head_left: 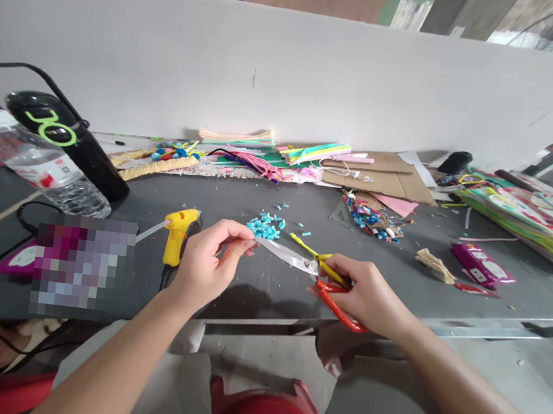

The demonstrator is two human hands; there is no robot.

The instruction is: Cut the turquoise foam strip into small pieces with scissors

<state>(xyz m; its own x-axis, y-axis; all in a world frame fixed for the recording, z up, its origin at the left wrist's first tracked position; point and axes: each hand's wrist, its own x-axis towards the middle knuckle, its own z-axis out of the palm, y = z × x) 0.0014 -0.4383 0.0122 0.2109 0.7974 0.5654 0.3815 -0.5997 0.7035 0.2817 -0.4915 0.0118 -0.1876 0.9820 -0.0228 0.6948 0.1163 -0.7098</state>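
Note:
My right hand [364, 292] is wrapped round a pair of scissors [295, 258] with red-orange handles, the blades pointing left and looking closed together. A thin yellow stick-like piece [309, 246] also runs into this hand, its far end over the table. At the blade tips, my left hand [214, 256] is closed in a pinch; what sits between thumb and finger is too small to make out. Just behind the blades lies a loose pile of short light-blue pieces [265, 224], a few scattered around it. Left of my left hand stands a yellow hot glue gun [179, 235] with a glue stick in it.
A water bottle [49, 166] and black flask [70, 141] occupy the left. Along the white partition [293, 75] lie colourful pipe cleaner bundles [316, 153] and cardboard [381, 175]. Mixed small scraps [370, 217], a purple packet [481, 264] and more strips [531, 221] lie right.

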